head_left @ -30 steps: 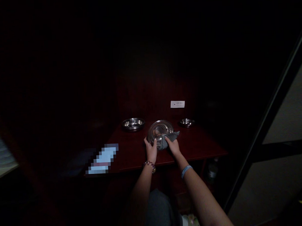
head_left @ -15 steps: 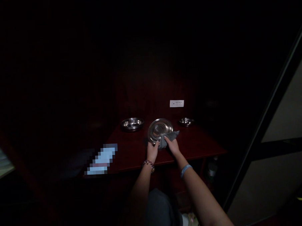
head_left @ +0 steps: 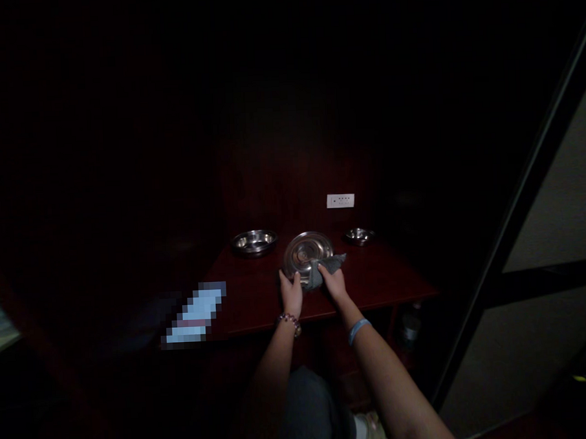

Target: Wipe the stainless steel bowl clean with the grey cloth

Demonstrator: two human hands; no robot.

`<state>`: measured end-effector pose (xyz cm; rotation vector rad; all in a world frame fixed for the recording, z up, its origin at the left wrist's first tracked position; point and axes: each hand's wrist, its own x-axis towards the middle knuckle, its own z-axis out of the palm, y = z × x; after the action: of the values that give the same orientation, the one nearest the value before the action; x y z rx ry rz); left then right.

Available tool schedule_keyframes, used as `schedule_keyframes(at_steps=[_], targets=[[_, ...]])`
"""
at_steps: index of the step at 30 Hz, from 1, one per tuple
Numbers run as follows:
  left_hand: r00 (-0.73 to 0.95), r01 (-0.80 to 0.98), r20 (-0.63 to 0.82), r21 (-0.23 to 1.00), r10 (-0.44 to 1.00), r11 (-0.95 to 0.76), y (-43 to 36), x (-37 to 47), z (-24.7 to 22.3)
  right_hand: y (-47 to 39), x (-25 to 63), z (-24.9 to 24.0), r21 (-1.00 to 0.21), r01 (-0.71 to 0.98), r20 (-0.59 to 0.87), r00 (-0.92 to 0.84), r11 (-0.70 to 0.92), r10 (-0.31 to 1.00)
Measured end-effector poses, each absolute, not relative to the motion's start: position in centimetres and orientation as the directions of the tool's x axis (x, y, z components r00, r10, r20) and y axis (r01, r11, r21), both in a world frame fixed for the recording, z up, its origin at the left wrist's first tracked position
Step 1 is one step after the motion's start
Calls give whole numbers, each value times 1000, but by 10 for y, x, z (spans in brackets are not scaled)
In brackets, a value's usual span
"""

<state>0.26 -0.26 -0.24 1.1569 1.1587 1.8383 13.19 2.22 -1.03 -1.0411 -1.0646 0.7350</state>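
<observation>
1. I am looking down at a dark red surface (head_left: 373, 284) in a very dim room.
2. My left hand (head_left: 291, 293) is curling around the near edge of a shiny metal plate (head_left: 306, 250), tipping it up toward me — I think so the plate is not sliding.
3. My right hand (head_left: 333, 284) is closing on a grey cloth (head_left: 324, 268) and pressing it against the plate's lower right rim.
4. The plate is sitting in the middle of the surface, toward the back.
5. A metal bowl (head_left: 254, 241) is resting to the left, and a small bowl (head_left: 359, 235) to the right — both apart from the plate.
6. A white label (head_left: 341, 200) is showing on the back wall.
</observation>
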Motion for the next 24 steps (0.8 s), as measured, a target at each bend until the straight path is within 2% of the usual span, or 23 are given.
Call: schedule_keyframes(at_steps=[3, 9, 17, 24], targets=[[-404, -70, 320, 924, 857, -377, -5, 2, 1, 23, 131, -11, -937, -9, 323, 353, 348, 878], [-355, -133, 417, 863, 837, -487, -13, 2, 9, 24, 132, -12, -925, -3, 361, 311, 381, 879], [-243, -133, 427, 875, 871, -466, -5, 4, -1, 22, 132, -14, -944, -18, 315, 256, 331, 914], [-239, -100, 418, 887, 877, -450, -3, 3, -4, 21, 130, -11, -940, -40, 318, 258, 339, 912]])
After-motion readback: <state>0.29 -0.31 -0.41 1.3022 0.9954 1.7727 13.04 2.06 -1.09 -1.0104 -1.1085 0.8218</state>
